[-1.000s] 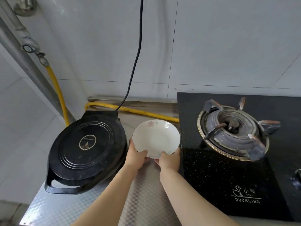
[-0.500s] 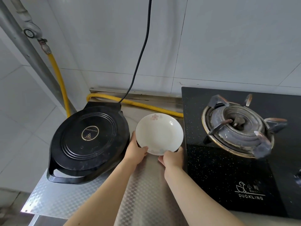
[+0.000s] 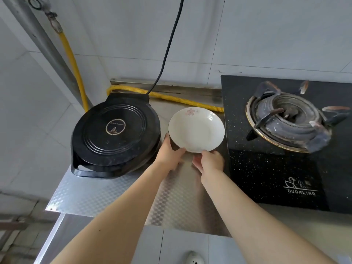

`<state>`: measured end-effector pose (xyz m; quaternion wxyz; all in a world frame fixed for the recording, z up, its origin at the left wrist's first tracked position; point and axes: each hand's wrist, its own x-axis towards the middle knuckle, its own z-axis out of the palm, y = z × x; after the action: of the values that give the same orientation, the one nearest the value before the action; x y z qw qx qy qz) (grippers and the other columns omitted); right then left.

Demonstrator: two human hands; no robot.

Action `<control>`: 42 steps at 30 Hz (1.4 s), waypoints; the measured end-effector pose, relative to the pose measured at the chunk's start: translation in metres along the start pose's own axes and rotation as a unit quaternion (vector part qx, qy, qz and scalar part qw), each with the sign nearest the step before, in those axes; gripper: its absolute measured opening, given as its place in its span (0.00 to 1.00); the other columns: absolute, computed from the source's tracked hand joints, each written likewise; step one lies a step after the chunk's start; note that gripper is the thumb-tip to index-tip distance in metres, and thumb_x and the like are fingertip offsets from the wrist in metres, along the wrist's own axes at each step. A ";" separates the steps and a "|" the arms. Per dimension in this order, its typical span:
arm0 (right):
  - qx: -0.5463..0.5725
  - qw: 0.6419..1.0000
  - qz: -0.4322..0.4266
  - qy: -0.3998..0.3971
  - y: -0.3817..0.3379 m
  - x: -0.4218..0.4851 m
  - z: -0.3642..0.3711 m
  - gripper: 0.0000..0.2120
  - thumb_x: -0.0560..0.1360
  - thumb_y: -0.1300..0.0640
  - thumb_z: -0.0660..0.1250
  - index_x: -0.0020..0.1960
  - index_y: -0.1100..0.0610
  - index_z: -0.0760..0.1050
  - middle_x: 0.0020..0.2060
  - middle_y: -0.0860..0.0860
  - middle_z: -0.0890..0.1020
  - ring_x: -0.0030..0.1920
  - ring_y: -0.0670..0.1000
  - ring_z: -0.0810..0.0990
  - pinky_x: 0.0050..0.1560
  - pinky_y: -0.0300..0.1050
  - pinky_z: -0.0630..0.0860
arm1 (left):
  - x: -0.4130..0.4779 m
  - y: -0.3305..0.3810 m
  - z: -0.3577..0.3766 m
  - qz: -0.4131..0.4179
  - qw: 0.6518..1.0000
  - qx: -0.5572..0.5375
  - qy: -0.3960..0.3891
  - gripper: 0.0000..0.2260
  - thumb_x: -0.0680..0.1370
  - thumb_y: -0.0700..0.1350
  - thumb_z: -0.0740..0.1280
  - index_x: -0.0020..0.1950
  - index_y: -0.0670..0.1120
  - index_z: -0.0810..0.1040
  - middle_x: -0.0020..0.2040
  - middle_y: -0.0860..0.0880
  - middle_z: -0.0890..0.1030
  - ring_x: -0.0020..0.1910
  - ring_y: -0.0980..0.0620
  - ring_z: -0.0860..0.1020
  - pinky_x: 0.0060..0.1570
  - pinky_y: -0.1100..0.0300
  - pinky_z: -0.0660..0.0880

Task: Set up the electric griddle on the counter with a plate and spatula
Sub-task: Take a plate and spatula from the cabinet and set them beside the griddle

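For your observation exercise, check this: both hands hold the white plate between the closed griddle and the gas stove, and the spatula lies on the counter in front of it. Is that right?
Not quite. No spatula shows anywhere in the head view. The rest stands: the left hand and right hand hold the plate between the closed griddle and the stove.

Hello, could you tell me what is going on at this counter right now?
A person holds a white plate by its near rim with both hands, the left hand and the right hand. The plate is over the metal counter, in the gap between the closed black electric griddle and the gas stove. Whether it has touched down is unclear. No spatula is in view.
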<state>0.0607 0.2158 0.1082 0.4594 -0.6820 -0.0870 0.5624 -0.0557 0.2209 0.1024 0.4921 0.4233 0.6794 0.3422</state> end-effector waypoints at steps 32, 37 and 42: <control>-0.252 0.955 -0.146 -0.050 0.218 -0.054 -0.124 0.11 0.72 0.64 0.64 0.37 0.52 0.81 0.31 0.51 0.84 0.28 0.44 0.81 0.38 0.44 0.82 | -0.162 -0.206 -0.023 0.079 0.978 0.193 -0.008 0.10 0.76 0.50 0.66 0.36 0.49 0.77 0.31 0.50 0.80 0.31 0.52 0.75 0.37 0.54 0.74; -0.274 0.941 -0.187 -0.058 0.241 0.009 -0.131 0.13 0.72 0.64 0.64 0.34 0.50 0.79 0.31 0.49 0.83 0.30 0.45 0.81 0.42 0.48 0.83 | -0.123 -0.244 0.005 0.112 0.971 0.213 0.010 0.04 0.76 0.44 0.66 0.47 0.50 0.81 0.43 0.54 0.82 0.42 0.55 0.80 0.48 0.52 0.79; -0.297 0.914 -0.272 -0.046 0.247 0.074 -0.128 0.11 0.71 0.59 0.65 0.34 0.47 0.80 0.35 0.48 0.85 0.40 0.50 0.84 0.49 0.55 0.82 | -0.068 -0.266 0.035 0.211 0.948 0.225 0.076 0.09 0.77 0.45 0.66 0.55 0.48 0.79 0.50 0.53 0.77 0.49 0.54 0.78 0.54 0.55 0.78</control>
<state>0.0972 0.0558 -0.1287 0.3663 -0.7105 -0.4532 0.3945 -0.0749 0.0523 -0.1164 0.2478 0.6288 0.6696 0.3079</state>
